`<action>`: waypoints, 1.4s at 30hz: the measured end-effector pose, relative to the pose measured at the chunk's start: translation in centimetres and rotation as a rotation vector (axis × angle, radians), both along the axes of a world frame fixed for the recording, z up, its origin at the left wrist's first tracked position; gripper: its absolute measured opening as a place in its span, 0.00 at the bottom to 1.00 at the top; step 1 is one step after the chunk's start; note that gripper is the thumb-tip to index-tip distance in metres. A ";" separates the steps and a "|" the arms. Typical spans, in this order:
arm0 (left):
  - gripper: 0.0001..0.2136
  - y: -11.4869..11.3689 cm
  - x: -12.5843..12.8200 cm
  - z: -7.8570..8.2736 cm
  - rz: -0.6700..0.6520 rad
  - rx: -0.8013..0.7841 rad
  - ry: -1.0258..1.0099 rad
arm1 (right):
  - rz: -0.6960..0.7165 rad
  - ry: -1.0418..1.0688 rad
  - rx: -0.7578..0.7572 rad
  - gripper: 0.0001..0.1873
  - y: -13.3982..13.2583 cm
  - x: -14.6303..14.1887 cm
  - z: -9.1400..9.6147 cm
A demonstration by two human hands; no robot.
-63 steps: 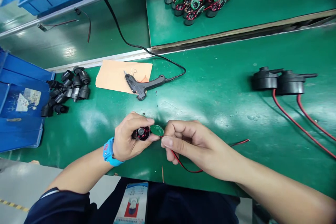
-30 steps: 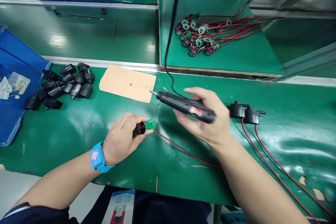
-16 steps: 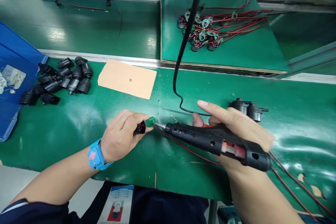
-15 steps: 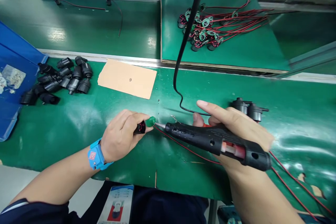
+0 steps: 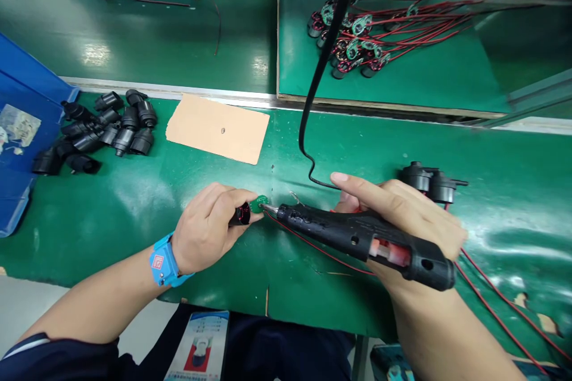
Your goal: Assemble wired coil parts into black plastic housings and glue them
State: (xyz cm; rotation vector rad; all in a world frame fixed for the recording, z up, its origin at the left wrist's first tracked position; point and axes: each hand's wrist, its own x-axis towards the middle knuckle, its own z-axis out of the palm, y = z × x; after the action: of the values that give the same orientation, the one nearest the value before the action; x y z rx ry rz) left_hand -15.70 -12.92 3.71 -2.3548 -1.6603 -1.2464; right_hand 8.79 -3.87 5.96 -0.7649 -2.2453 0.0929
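My left hand (image 5: 208,227), with a blue strap on its wrist, pinches a small round green circuit board (image 5: 258,203) together with a black cylindrical part (image 5: 242,214) that has reddish windings inside. A thin red wire (image 5: 313,247) runs right from the board, passing under the tool. In my right hand (image 5: 397,214) is a black hot glue gun (image 5: 353,238), its metal nozzle pointing left. The nozzle tip is at the board and seems to touch it. My right index finger is stretched along the far side of the gun.
Several black plastic housings (image 5: 111,125) are piled at left beside a blue bin (image 5: 27,131). A cardboard piece (image 5: 218,128) lies behind my left hand. Several wired coil parts (image 5: 353,36) rest on a raised board. Two black housings (image 5: 429,181) stand past my right hand; a black cord (image 5: 328,53) hangs down.
The glue gun has shifted slightly left, so its nozzle now reaches over the circuit board. The board is turned a little more towards the view. My left hand stays nearly in place.
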 end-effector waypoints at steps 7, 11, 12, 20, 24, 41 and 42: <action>0.12 0.1 -0.1 0.0 0.003 0.002 -0.005 | 0.064 -0.044 0.032 0.20 0.5 0.5 0.0; 0.10 0.0 0.0 0.4 0.009 0.022 -0.032 | -0.014 -0.184 0.294 0.19 0.6 0.4 0.0; 0.11 -0.1 0.0 0.6 0.012 0.024 -0.049 | -0.037 -0.221 0.356 0.18 0.8 0.3 0.0; 0.10 -0.2 0.1 0.9 0.013 -0.001 -0.142 | -0.046 -0.401 0.084 0.24 4.5 -4.7 -1.5; 0.10 -0.4 0.1 0.8 0.018 0.010 -0.149 | 0.038 -0.545 -0.125 0.26 6.5 -8.8 -3.5; 0.19 -0.7 0.5 0.1 -0.062 -0.105 -0.195 | 0.310 0.472 -1.332 0.11 -2.2 -4.9 -0.7; 0.20 -0.6 0.5 0.0 -0.084 -0.108 -0.197 | 0.269 0.486 -1.294 0.12 -2.2 -4.9 -0.6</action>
State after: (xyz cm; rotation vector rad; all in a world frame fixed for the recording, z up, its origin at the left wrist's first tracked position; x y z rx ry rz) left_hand -15.19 -13.53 3.73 -2.4587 -1.7391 -1.4844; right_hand 3.91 -6.03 5.32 -0.8874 -1.5935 1.7593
